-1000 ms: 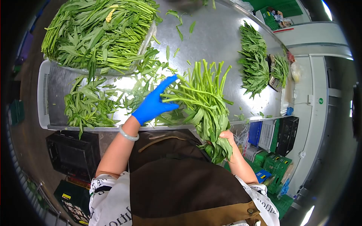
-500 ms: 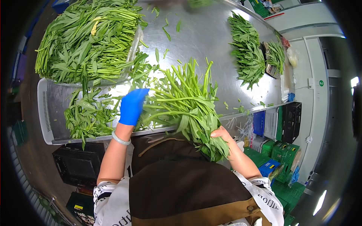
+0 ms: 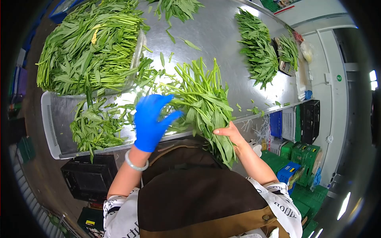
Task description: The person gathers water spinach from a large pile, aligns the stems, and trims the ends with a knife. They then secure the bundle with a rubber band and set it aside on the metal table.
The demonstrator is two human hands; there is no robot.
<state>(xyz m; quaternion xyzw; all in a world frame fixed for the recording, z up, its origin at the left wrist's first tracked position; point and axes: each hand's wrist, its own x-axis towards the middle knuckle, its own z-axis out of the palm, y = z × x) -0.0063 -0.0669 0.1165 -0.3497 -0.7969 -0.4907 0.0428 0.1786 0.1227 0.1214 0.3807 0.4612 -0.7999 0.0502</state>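
A loose bunch of long-leaved water spinach (image 3: 210,105) is held over the front edge of the metal table, cut stems pointing away from me and leaves hanging toward my apron. My bare right hand (image 3: 229,135) grips its leafy end, thumb on top. To the left of the stems, my left hand (image 3: 154,119) in a blue glove is open, thumb and fingers apart and somewhat blurred, with nothing visible in it. Below and behind that glove, loose leaves (image 3: 97,125) lie scattered on the table.
A large stack of greens (image 3: 91,51) fills the table's back left. At the right, bundled greens (image 3: 258,47) lie beside a scale (image 3: 286,67) carrying more. Another bunch (image 3: 176,8) is at the far edge. Crates (image 3: 303,160) stand at the lower right; a black crate (image 3: 89,178) sits lower left.
My left hand has moved right and its fingers have spread. The held bunch has shifted slightly left with my right hand. A bunch at the far edge has come further into view.
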